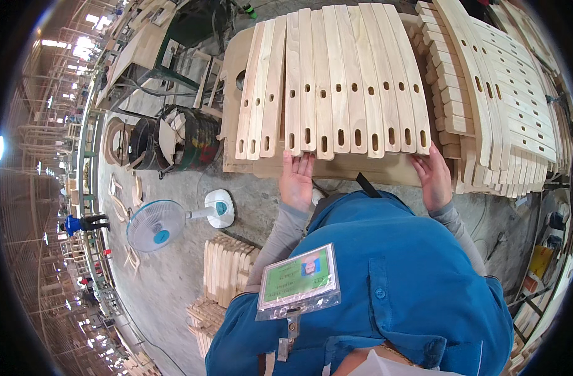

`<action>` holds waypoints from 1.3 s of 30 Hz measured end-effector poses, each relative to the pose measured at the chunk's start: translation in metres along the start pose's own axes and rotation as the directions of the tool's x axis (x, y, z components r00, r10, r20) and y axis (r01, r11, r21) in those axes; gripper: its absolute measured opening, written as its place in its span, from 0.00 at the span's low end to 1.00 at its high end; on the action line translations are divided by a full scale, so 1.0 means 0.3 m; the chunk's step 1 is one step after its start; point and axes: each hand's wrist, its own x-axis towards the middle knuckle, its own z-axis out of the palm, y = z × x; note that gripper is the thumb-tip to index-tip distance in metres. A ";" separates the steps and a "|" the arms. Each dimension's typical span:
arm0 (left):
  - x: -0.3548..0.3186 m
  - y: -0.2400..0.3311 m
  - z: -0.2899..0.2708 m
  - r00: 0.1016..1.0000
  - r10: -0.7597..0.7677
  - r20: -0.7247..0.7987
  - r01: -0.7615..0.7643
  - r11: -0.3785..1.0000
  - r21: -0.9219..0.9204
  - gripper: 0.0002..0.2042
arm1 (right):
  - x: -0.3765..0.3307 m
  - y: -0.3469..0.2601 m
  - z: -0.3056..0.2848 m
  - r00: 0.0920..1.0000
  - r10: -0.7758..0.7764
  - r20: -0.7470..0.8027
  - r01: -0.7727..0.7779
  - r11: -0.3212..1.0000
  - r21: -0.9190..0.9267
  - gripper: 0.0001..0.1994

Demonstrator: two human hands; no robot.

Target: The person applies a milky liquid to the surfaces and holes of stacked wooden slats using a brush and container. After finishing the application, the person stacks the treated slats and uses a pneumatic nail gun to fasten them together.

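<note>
From where I stand, the row of wooden slats (339, 62) lies straight ahead of the person, on a cardboard sheet (361, 170), long axes running from its near edge toward its far edge. The slotted ends sit along the near edge, and that is the side both hands meet. The left hand (297, 180) is left of the row's middle, palm up, its thumb up against a slat end and its fingertips close under the neighbouring ends. The right hand (435, 180) is at the near right corner, beside the last slat, so it is the nearer one to the row's right side. Both look loose and unclenched; how hard the fingertips press, I cannot tell
</note>
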 end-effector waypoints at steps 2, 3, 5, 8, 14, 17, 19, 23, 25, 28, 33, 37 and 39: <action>-0.023 -0.015 0.009 0.998 -0.037 0.044 0.034 0.998 0.056 0.18 | 0.006 -0.031 -0.031 1.000 -0.028 -0.010 0.026 0.990 -0.141 0.22; -0.048 -0.007 0.000 1.000 -0.005 0.019 0.002 0.983 0.182 0.19 | 0.007 -0.044 -0.046 0.999 -0.044 -0.016 0.040 0.977 -0.210 0.22; -0.067 0.031 -0.010 0.998 0.056 0.007 -0.053 0.904 0.425 0.21 | 0.018 -0.075 -0.056 0.997 -0.079 0.024 0.082 0.971 -0.224 0.23; 0.023 0.135 0.062 0.992 0.000 0.130 -0.082 0.778 0.623 0.27 | 0.076 -0.099 -0.037 0.981 -0.188 0.037 0.190 0.927 -0.325 0.25; 0.298 0.214 0.315 0.941 -0.244 0.235 -0.017 0.660 0.751 0.34 | 0.244 -0.092 0.015 0.965 -0.242 0.102 0.260 0.829 -0.495 0.31; 0.410 0.195 0.382 0.873 -0.233 0.429 -0.163 0.690 0.705 0.34 | 0.271 -0.088 0.027 0.978 -0.174 0.113 0.207 0.844 -0.495 0.34; 0.456 0.186 0.404 0.907 -0.218 0.362 -0.134 0.663 0.737 0.34 | 0.259 -0.085 0.032 0.986 -0.155 0.063 0.165 0.843 -0.511 0.36; 0.488 0.160 0.424 0.879 -0.253 0.404 -0.138 0.675 0.724 0.34 | 0.254 -0.095 0.032 0.986 -0.162 0.032 0.153 0.827 -0.542 0.35; 0.511 0.157 0.424 0.864 -0.282 0.416 -0.114 0.696 0.709 0.33 | 0.251 -0.103 0.033 0.988 -0.148 0.038 0.146 0.833 -0.534 0.35; 0.573 0.179 0.377 0.858 -0.281 0.430 -0.085 0.748 0.658 0.32 | 0.250 -0.093 0.055 0.989 -0.150 0.020 0.139 0.849 -0.510 0.32; 0.609 0.179 0.377 0.867 -0.220 0.448 -0.148 0.744 0.652 0.31 | 0.230 -0.106 0.110 0.991 -0.123 0.045 0.129 0.859 -0.496 0.30; 0.602 0.163 0.412 0.853 -0.253 0.456 -0.142 0.729 0.670 0.25 | 0.254 -0.090 0.050 0.987 -0.154 0.047 0.158 0.866 -0.475 0.27; 0.607 0.205 0.397 0.865 -0.045 0.500 -0.463 0.313 0.829 0.26 | 0.238 -0.104 0.084 0.988 -0.113 0.105 0.145 0.914 -0.378 0.25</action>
